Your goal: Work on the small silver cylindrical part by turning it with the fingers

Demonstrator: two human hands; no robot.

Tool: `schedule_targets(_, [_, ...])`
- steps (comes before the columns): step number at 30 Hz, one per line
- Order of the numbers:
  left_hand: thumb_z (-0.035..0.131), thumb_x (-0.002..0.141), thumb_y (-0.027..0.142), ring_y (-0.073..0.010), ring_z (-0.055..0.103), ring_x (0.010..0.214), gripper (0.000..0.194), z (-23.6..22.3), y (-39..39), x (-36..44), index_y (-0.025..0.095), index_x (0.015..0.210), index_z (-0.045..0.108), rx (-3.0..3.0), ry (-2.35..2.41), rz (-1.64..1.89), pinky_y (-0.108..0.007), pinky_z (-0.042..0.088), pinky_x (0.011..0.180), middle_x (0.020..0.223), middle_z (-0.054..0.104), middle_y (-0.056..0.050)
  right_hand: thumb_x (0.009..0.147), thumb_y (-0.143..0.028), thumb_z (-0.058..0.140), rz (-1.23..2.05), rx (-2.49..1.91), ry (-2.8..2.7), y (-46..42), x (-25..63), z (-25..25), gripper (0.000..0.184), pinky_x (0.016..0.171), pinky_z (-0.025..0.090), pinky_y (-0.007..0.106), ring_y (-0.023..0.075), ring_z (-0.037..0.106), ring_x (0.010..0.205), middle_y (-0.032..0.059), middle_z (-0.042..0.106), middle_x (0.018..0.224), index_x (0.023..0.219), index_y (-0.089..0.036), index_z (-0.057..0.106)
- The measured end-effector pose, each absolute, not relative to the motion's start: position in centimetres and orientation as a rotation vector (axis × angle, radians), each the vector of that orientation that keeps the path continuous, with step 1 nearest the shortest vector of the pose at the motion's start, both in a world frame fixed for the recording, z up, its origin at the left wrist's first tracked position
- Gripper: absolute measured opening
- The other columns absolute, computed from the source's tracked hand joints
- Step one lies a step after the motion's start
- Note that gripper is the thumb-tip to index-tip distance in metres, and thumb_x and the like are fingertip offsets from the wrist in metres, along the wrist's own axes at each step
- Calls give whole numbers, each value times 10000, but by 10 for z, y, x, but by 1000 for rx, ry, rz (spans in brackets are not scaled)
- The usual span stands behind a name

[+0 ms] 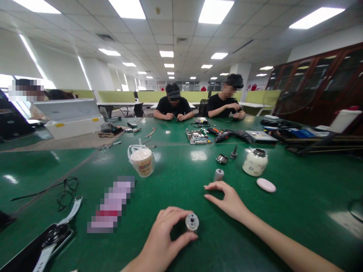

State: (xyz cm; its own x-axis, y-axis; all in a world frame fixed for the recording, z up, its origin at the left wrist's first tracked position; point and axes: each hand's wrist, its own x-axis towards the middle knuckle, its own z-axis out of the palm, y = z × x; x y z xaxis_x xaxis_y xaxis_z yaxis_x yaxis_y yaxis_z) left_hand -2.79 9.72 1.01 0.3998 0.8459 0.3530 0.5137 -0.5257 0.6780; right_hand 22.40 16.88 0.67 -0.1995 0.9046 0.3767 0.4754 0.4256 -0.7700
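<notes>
Near the front of the green table, my left hand (167, 236) has its thumb and fingers around a small silver motor (192, 223). Its round end faces up and shows a dark hole in the middle. Farther right, my right hand (227, 199) hovers low over the tabletop, thumb and index finger apart and nothing between them. Just beyond those fingers stands a second silver cylinder (219, 174) of similar look. Behind it lie a dark metal casing (222, 159) and a small dark geared part (233, 152).
To the right stand a cream jar (255, 163) and its pale lid (266, 185). A cup in a plastic bag (142, 161), glasses (67, 192) and a watch (58, 230) lie left. A circuit board (197, 136) and power drills (229, 135) lie beyond; two people sit across.
</notes>
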Motion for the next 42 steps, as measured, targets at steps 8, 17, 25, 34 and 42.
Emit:
schedule_targets(8, [755,836,356,-249,616,1043,344,10,96,-28,282,1157,655,2178,1145,955,-388,476,915,1111,717,-36,843,-235,691,650,-1166,-1818,158,211,21,58,885,520,404,226,702,904,47,763,916,881,-211,728])
schedule_targets(17, [770,827,291,-230,609,983,338,9,96,-27,283,1146,661,2140,1104,993,-358,499,867,1019,700,-20,803,-146,751,730,-975,-1953,106,173,51,100,910,467,386,224,640,997,25,735,927,823,-243,744])
schedule_targets(25, [759,836,300,-232,613,971,334,8,97,-27,283,1153,658,2147,1094,1001,-360,507,852,1017,703,-27,764,-192,796,684,-1012,-1932,110,172,46,125,814,469,362,210,650,850,1,727,807,834,-234,701])
schedule_targets(34, [770,814,313,-253,593,1082,548,11,91,-29,285,1302,523,2134,1064,1076,-407,485,950,1163,651,-57,890,-192,563,772,-948,-1909,105,185,27,219,932,468,383,216,613,1027,48,660,1048,1107,-224,548])
schedule_targets(42, [669,882,198,-231,578,1031,128,24,96,-19,237,999,702,2137,1004,1187,-381,478,920,993,693,-46,793,-184,694,854,-1008,-2066,102,176,13,395,954,468,383,229,595,1076,45,639,1144,1160,-236,557])
